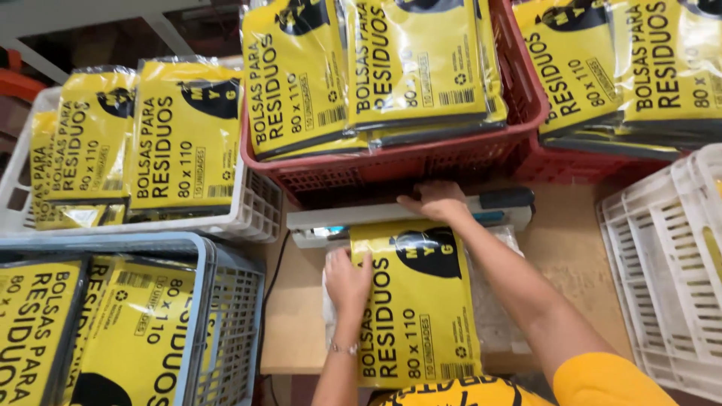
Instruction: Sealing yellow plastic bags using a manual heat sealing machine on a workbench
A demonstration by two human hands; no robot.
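Head view is looking down on a wooden surface (579, 263) crowded with crates. A yellow pack (417, 304) of bags is lying flat in the middle, its top edge tucked under the bar of a sealing machine (376, 216). The left hand (347, 280) is resting on the pack's left edge, fingers flat and spread, its grip open and closed around nothing. The right hand (436, 201) is pressing down on the sealing bar with the palm, fingers loosely curved over it, not wrapped around it.

A red crate (410, 162) is sitting just behind the machine, touching it, and is holding several yellow packs stacked and overlapping. Another red crate (556, 162) at the upper right is carrying more of the same. A white crate (256, 214) at the left is holding upright-lying yellow packs, and a blue-grey crate (226, 316) at the lower left is filled with them too. A white crate (669, 256) at the right edge is standing near the pack; its contents are hardly showing. A black cable (272, 282) is running down between the blue-grey crate and the surface.
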